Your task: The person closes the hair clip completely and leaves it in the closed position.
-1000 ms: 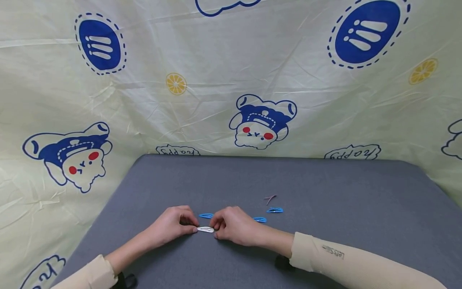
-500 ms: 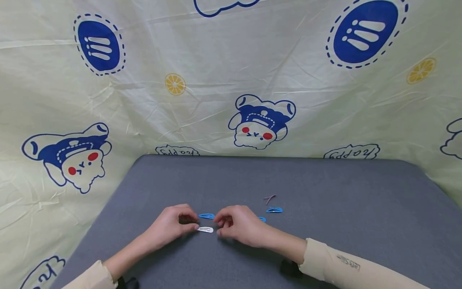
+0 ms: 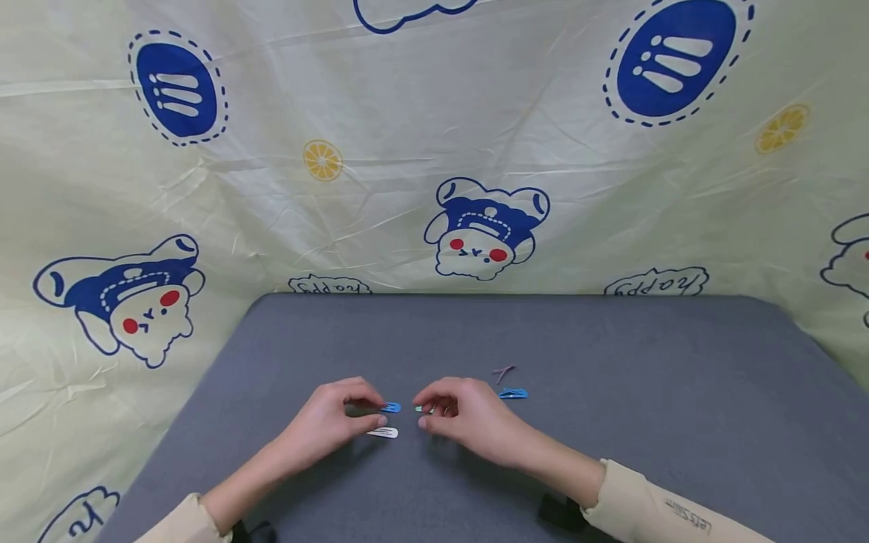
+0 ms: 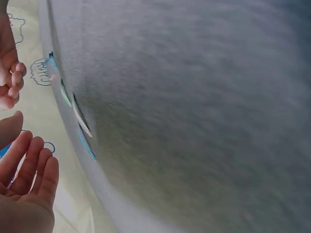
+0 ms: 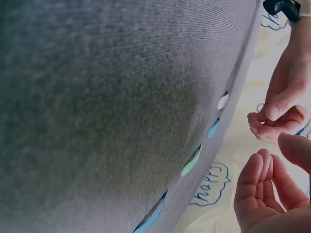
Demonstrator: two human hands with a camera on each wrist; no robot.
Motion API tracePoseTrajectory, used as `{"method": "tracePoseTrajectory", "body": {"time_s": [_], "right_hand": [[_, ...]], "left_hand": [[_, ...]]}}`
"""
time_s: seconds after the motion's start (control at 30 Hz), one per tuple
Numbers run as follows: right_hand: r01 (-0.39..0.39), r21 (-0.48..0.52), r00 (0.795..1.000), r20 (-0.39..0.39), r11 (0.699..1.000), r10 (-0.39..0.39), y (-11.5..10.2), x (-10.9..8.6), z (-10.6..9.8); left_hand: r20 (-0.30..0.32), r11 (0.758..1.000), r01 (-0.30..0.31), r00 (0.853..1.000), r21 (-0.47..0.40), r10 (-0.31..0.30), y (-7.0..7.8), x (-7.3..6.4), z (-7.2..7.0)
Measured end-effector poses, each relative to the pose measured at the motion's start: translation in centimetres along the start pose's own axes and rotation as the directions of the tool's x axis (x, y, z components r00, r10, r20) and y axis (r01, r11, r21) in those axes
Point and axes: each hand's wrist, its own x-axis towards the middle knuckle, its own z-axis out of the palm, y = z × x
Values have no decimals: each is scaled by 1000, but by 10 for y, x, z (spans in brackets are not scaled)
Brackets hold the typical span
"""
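A white snap hair clip lies on the grey cloth, close below my left hand. Just behind it is a blue hair clip, partly covered by that hand's fingers. My right hand hovers with loosely bent fingers in front of a pale green hair clip, of which only the tip shows. The right wrist view shows the green clip lying flat, apart from the right fingers. Neither hand holds anything: thumb and fingers stand apart in both wrist views.
Another blue hair clip lies beyond the right hand, and behind it is a thin pinkish forked piece. Grey cloth covers the table. A printed pale curtain hangs along the far edge.
My left fingers have let go of the white clip and risen slightly. The right hand has drawn back to the right and up, exposing the nearer blue clip and the green clip's tip.
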Motion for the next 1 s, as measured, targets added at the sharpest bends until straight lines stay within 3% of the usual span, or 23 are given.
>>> {"method": "tracePoseTrajectory", "body": {"time_s": [0.47,0.67,1.0], "right_hand": [[-4,55,998,-62,998,8,0,-18,-18],[-18,44,995,-101,999,22,2,-27,-27],[-17,27,985,-170,999,21,7,-41,-43]], "left_hand": [[-5,995,-36,999,-91,36,18,10,15],[22,995,-26,999,-95,28,27,18,25],[3,998,-13,1000,-59,13,39,31,35]]}}
